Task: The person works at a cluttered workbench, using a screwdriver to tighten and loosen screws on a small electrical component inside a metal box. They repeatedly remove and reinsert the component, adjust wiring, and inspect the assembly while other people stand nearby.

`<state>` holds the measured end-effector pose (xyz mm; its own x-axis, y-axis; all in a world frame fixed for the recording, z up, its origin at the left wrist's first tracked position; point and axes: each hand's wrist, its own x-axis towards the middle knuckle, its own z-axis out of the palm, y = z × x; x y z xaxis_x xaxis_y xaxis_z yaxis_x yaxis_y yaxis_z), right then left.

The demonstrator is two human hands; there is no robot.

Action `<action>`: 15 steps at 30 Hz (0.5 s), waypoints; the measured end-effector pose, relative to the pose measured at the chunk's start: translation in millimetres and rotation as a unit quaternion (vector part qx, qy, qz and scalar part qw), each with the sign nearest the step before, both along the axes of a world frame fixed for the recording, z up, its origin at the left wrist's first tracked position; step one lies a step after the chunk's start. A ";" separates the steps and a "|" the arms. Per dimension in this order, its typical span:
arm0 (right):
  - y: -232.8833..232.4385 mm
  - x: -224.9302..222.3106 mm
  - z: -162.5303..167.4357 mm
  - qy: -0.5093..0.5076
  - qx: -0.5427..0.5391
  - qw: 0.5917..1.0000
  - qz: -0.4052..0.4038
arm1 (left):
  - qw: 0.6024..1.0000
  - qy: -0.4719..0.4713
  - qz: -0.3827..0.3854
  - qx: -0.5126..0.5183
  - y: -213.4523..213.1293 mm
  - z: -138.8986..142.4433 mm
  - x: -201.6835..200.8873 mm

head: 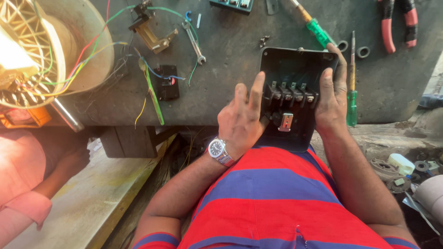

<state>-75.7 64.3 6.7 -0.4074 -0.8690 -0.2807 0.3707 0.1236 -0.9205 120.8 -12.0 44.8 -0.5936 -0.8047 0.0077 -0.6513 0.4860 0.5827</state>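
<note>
Strong daylight enters from the upper left, overexposing the fan guard (27, 50) and the pink sleeve (20, 184) to near white, with flare. The grey worktop (230, 46) is evenly lit (soft, short shadows beside the tools). Deep shadow lies under the bench edge. Focus is sharp centrally; wide-angle bending shows toward the frame edges.
</note>
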 end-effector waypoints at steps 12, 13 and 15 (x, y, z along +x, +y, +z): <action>11.3 -2.3 -3.7 0.098 -0.016 0.995 0.019 | 0.986 -0.020 -0.126 -0.109 -1.9 2.1 0.7; 10.0 -2.8 0.0 0.163 -0.022 0.986 0.018 | 0.982 -0.030 -0.139 -0.128 -3.5 2.9 0.3; 4.5 -3.5 8.0 0.205 -0.036 0.978 0.012 | 0.974 -0.039 -0.148 -0.166 -6.9 6.1 -2.4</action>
